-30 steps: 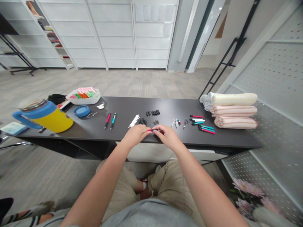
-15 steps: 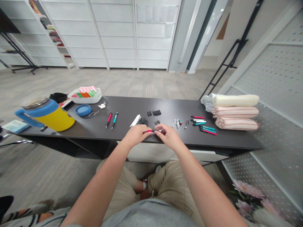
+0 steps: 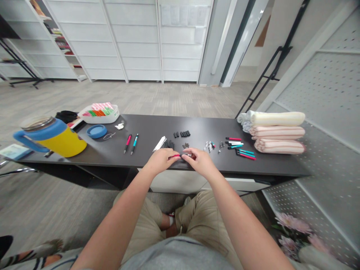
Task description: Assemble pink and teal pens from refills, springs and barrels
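Note:
Over the front edge of the dark table, my left hand point(image 3: 159, 160) pinches the red barrel of a pen point(image 3: 176, 155). My right hand point(image 3: 199, 159) is closed on the pen's other end, where a dark part shows; its fingers hide most of that end. Just beyond my left hand lie white sticks point(image 3: 159, 143) and black tubes point(image 3: 169, 144). Small dark pieces point(image 3: 186, 145) sit past my fingertips, with short black parts point(image 3: 185, 133) farther back. To the right are small silver pieces point(image 3: 208, 146) and several red, white and teal pen barrels point(image 3: 242, 153).
A red pen point(image 3: 127, 144) and a teal pen point(image 3: 134, 144) lie on the left. Beyond them stand a blue lid point(image 3: 96, 131), a large yellow-and-blue mug point(image 3: 63, 138) and a white basket point(image 3: 104, 119). Rolled towels point(image 3: 278, 132) are stacked at the table's right end.
My right fingers have moved slightly left along the pen, closer to my left hand. The whole view has shifted a little; the parts on the table lie as before.

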A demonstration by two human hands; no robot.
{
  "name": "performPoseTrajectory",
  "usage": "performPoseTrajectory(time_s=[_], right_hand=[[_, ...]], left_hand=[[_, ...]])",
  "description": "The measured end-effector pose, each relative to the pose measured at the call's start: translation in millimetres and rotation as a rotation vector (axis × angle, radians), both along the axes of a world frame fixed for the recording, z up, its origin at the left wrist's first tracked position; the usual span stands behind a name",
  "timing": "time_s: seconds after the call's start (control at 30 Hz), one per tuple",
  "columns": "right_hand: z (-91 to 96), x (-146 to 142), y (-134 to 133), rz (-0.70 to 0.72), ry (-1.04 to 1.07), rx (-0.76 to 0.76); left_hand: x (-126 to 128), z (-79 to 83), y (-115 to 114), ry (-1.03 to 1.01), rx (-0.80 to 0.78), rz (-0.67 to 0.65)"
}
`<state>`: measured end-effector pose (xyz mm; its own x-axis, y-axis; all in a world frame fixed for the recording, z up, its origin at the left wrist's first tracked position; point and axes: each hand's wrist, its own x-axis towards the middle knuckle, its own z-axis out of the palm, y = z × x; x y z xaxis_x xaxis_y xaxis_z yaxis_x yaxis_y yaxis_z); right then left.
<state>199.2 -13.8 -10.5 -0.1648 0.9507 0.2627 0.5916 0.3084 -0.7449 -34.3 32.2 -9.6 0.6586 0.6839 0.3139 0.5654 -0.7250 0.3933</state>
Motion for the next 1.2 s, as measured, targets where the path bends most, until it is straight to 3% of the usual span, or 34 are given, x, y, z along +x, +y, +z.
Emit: performPoseTrajectory(time_s=[0.53, 0.83, 1.07, 1.2], right_hand=[[3.1, 0.6, -0.6, 0.061, -0.031, 0.041], [-5.1, 5.5, 2.4, 0.005, 0.068, 0.042], [-6.4, 10.1, 2.7, -0.085, 0.313, -0.104], [-7.5, 13.7, 3.7, -0.137, 0.505, -0.111]], left_hand=[[0.9, 1.1, 0.2, 0.024, 0.002, -0.014], [1.8, 6.1, -3.5, -0.044, -0.047, -0.001], [2.1, 12.7, -8.6, -0.054, -0.073, 0.036], [1.4, 14.4, -8.9, -0.056, -0.09, 0.087]])
